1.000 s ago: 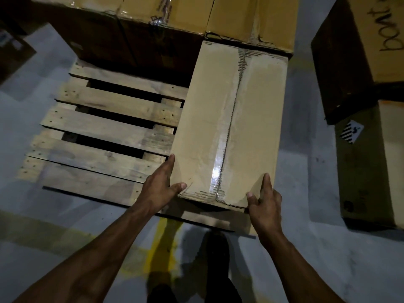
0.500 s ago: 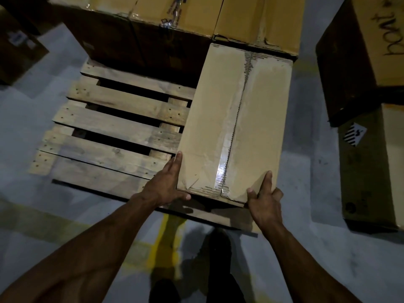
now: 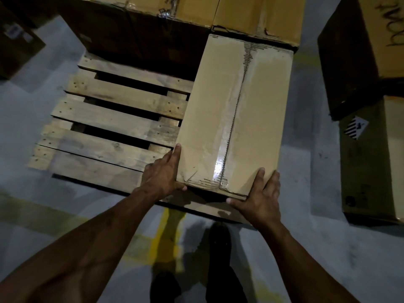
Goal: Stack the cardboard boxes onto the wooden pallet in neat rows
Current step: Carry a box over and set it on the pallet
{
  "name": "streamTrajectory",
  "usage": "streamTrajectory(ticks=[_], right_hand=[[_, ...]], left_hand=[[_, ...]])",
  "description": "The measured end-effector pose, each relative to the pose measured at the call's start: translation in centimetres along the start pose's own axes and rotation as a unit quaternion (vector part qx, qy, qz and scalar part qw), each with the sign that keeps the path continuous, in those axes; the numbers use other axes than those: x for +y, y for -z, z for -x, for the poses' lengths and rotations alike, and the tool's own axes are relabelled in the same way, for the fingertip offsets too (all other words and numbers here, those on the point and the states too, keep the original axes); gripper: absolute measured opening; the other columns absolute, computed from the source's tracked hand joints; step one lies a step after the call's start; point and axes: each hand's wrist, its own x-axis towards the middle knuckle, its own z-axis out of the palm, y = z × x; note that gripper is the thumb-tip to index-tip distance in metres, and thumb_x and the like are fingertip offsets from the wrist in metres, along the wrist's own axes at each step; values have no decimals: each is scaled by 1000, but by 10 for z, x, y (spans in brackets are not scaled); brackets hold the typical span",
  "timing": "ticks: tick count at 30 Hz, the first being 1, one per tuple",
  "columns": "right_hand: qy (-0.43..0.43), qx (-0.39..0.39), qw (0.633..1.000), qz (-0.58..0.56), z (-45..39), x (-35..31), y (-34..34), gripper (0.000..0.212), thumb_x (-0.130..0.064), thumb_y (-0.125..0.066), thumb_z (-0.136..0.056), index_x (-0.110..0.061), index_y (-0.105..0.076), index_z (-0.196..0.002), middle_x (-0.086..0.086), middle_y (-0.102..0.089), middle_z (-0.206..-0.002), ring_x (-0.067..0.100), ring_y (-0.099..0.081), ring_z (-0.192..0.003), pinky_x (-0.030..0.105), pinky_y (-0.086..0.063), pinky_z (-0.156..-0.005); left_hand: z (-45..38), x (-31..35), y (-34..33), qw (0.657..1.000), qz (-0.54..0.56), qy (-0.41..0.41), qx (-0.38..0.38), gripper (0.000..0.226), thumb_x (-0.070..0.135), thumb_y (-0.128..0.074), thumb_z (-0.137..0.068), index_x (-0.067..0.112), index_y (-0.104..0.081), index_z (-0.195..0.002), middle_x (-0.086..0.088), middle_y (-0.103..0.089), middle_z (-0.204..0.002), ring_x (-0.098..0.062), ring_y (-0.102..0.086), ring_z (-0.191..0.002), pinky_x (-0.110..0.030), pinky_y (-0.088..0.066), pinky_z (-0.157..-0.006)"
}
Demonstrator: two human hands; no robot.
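Observation:
A long taped cardboard box [image 3: 229,110] lies lengthwise on the right side of the wooden pallet [image 3: 113,119]. Its far end butts against a row of taller boxes [image 3: 196,12] at the back of the pallet. My left hand [image 3: 162,176] presses on the box's near left corner, fingers straight along the left side and thumb across the near face. At the near right corner my right hand [image 3: 260,197] lies flat against the box, fingers pointing forward and thumb along the bottom edge.
The pallet's left slats are bare. Two big cartons stand on the floor to the right, a dark one [image 3: 354,53] and one with a striped label [image 3: 371,167]. Another carton [image 3: 15,47] sits far left. A yellow floor line [image 3: 166,235] and my legs [image 3: 218,259] are below.
The box stays against the back row. My left thumb has slipped off the top onto the near face. The right hand has settled lower around the near right corner.

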Motion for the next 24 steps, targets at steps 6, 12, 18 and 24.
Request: streamTrajectory(ticks=[6, 12, 18, 24], right_hand=[[13, 5, 997, 77, -3, -2, 4, 119, -59, -66, -83, -17, 21, -153, 18, 30, -158, 41, 10, -149, 52, -23, -116], [9, -10, 991, 130, -1, -10, 14, 117, -57, -65, -85, -11, 18, -153, 26, 24, -157, 47, -2, -147, 51, -27, -115], [-16, -57, 996, 65, 14, -19, 51, 88, -60, -56, -88, -12, -20, -151, 21, -18, -158, 39, -28, -141, 48, -31, -113], [-16, 9, 999, -44, 92, -36, 92, 66, -48, -48, -97, -14, -29, -151, 11, -40, -148, 29, -42, -132, 38, -39, -107]], left_hand=[[6, 10, 12, 998, -70, 2, 7, 129, 62, -78, -73, 20, 10, -159, -2, 1, -169, -28, -10, -153, -48, -25, -118], [6, 16, 20, 996, -86, 13, -20, 130, 59, -78, -75, 18, 14, -158, -2, 9, -169, -29, -3, -155, -51, -26, -118], [28, 28, 38, 997, -53, 34, -52, 91, 52, -59, -93, 16, -8, -159, -6, -2, -169, -33, -15, -151, -53, -30, -117], [97, 44, 73, 999, -36, -4, 6, 58, 46, -38, -102, 19, -31, -153, -6, -5, -169, -28, -13, -153, -46, -30, -116]])
